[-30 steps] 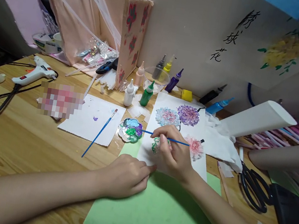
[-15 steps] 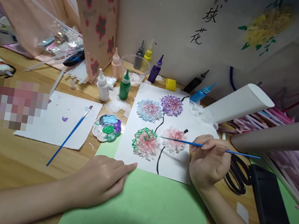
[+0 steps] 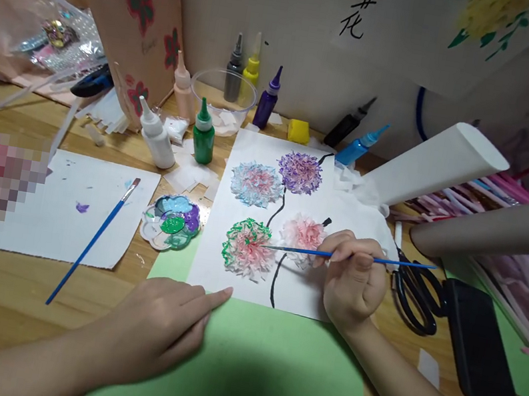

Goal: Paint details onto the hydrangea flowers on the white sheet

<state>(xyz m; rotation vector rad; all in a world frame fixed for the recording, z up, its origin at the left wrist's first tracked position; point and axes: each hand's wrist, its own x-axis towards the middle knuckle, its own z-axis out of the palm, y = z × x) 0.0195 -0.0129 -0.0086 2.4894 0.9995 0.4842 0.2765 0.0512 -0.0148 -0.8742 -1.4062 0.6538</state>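
My right hand [image 3: 357, 281] is closed around a thin blue paintbrush [image 3: 408, 265], held nearly level over the white paper [image 3: 207, 256]. The bristles point left, at the right side of a pink paper flower with green-painted tips [image 3: 249, 249]. Beneath the brush lies a pale pink flower [image 3: 303, 235], partly covered by my fingers. Above are a light-blue flower [image 3: 256, 184] and a purple one [image 3: 300, 173], with black painted stem lines. My left hand [image 3: 173, 321] rests on the green mat [image 3: 233, 382], index finger stretched to the paper's lower edge and the other fingers loosely curled.
Left of the paper sits a flower-shaped paint palette [image 3: 173, 223]. A second brush [image 3: 88, 249] lies across a white sheet [image 3: 35, 200]. Behind stand paint bottles, among them a green one [image 3: 203, 137]. Black scissors [image 3: 418, 295] and a black phone-like slab [image 3: 482, 349] lie to the right.
The camera view has shifted, so the desk items sit further left. The brush tip has moved slightly left, closer to the green-tipped flower. My left hand stays at the paper's edge.
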